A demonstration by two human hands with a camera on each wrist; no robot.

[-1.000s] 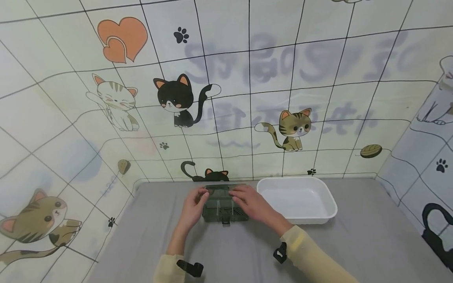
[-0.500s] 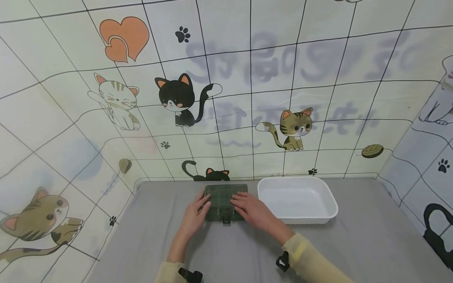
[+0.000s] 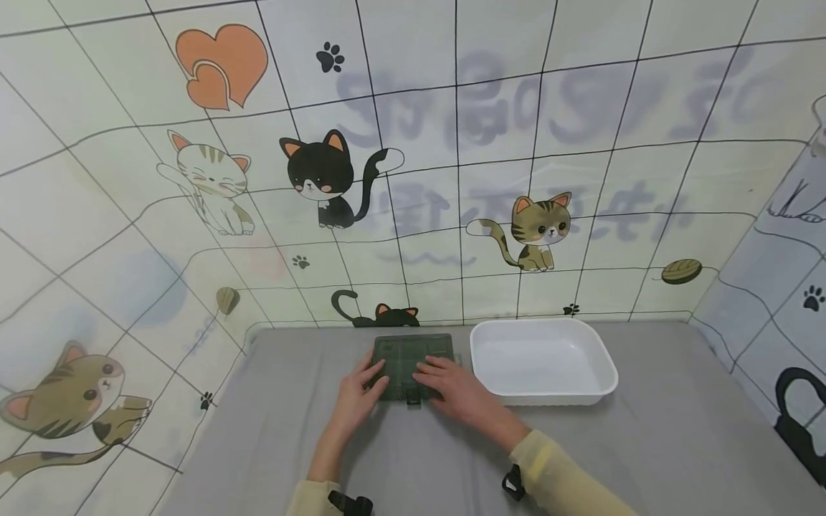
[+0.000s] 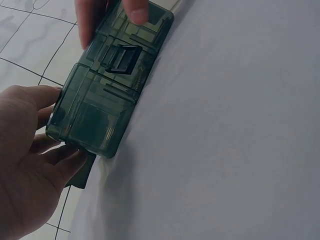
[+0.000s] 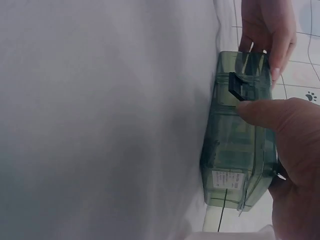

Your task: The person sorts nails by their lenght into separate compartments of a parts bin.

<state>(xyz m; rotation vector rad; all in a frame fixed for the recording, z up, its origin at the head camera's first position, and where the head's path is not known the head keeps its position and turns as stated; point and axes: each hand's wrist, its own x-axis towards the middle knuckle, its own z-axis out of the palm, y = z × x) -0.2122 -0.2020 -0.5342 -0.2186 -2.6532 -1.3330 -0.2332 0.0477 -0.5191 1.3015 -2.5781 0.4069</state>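
A dark green see-through plastic storage box (image 3: 403, 349) lies on the grey cloth with its lid down. My left hand (image 3: 355, 395) holds its left end, fingers bent around the edge in the left wrist view. My right hand (image 3: 466, 394) lies over the right part of the lid, fingers on top. At the front, the right thumb (image 5: 265, 114) touches the box right beside the latch (image 5: 239, 87). That latch sticks out from the front wall. A small white label (image 5: 227, 180) shows on the box's right end. The contents are mostly hidden by the tinted plastic.
Just right of the box stands a white plastic tray (image 3: 545, 398), close to my right hand. Behind the table rises a wall sheet (image 3: 426, 143) with cat drawings. A black strap-like object (image 3: 795, 423) is at the far right.
The box's lid has come down from raised to lying over the compartments. Both hands have come forward and down with it, and the right hand has shifted left toward the latch.
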